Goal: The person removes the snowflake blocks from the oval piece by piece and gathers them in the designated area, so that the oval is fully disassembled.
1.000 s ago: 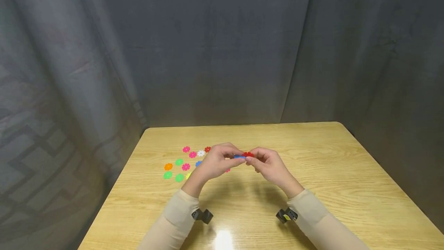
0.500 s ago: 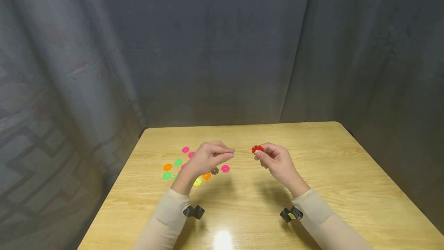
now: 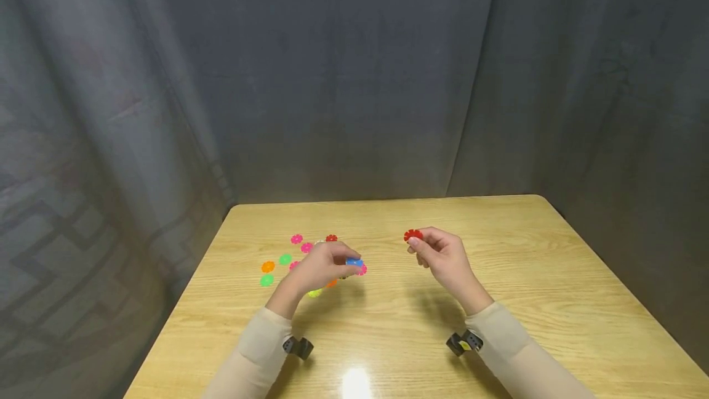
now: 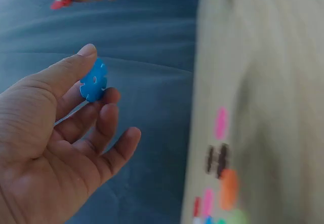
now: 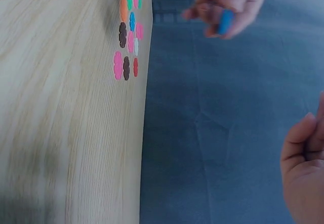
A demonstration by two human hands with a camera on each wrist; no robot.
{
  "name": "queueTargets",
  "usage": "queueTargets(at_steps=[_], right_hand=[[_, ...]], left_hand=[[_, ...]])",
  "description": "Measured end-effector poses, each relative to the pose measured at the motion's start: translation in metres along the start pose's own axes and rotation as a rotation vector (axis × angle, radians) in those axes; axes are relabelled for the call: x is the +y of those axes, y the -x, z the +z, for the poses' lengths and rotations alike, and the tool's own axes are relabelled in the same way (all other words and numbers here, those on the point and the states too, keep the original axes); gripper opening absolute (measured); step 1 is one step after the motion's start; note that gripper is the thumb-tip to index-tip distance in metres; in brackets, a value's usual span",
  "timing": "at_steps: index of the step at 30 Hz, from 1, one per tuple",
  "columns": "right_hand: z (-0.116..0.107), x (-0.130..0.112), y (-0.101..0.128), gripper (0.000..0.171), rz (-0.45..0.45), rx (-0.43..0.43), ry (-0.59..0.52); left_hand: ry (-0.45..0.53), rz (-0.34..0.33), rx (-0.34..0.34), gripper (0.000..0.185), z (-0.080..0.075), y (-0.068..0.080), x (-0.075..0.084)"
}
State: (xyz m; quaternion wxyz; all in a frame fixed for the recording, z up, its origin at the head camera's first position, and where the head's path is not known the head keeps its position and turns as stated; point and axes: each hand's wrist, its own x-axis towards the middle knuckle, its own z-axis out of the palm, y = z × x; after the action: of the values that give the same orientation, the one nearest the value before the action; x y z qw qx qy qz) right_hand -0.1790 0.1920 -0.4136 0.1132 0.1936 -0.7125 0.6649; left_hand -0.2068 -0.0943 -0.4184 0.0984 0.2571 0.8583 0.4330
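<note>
My left hand (image 3: 318, 268) pinches a blue notched plastic disc (image 3: 354, 262) between thumb and fingers, over the right edge of the scattered discs. In the left wrist view this blue disc (image 4: 91, 88) shows slots around its rim and a small centre hole, with the other fingers loosely bent below it. Farther right, my right hand (image 3: 445, 258) holds a red notched disc (image 3: 412, 235) by its edge, raised over the table. The right wrist view shows only part of the right hand (image 5: 306, 168); its disc is outside that frame. A wide gap separates the hands.
Several loose discs lie flat on the wooden table (image 3: 532, 276) at the left, among them pink (image 3: 296, 239), green (image 3: 285, 259), orange (image 3: 268, 266), red (image 3: 331, 237) and yellow (image 3: 314, 293). My left hand partly covers them. Grey curtains (image 3: 354, 79) stand behind the table.
The hands were together with the blue and red discs touching or overlapping, then parted. The left hand has moved left and lower with the blue disc; the right moved slightly right and up with the red.
</note>
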Motion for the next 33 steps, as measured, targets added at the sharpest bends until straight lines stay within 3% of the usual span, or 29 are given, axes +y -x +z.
queueTargets(at_steps=[3, 9, 18, 25, 33], right_hand=[[-0.001, 0.0, 0.0, 0.009, 0.007, -0.001, -0.006], [0.0, 0.0, 0.001, 0.01, 0.011, -0.028, 0.0], [0.003, 0.002, 0.002, 0.014, 0.021, -0.036, -0.005], [0.003, 0.002, 0.002, 0.012, 0.01, -0.044, -0.009], [0.004, 0.001, 0.003, 0.012, 0.028, -0.056, -0.026]], left_hand=[[-0.019, -0.017, -0.025, 0.031, 0.007, 0.002, -0.01], [-0.148, -0.047, -0.085, 0.031, 0.02, 0.006, -0.029], [-0.244, -0.058, -0.131, 0.027, 0.026, 0.012, -0.044], [-0.332, -0.043, -0.165, 0.014, 0.025, 0.013, -0.048], [-0.342, -0.061, -0.17, 0.016, 0.024, 0.015, -0.046]])
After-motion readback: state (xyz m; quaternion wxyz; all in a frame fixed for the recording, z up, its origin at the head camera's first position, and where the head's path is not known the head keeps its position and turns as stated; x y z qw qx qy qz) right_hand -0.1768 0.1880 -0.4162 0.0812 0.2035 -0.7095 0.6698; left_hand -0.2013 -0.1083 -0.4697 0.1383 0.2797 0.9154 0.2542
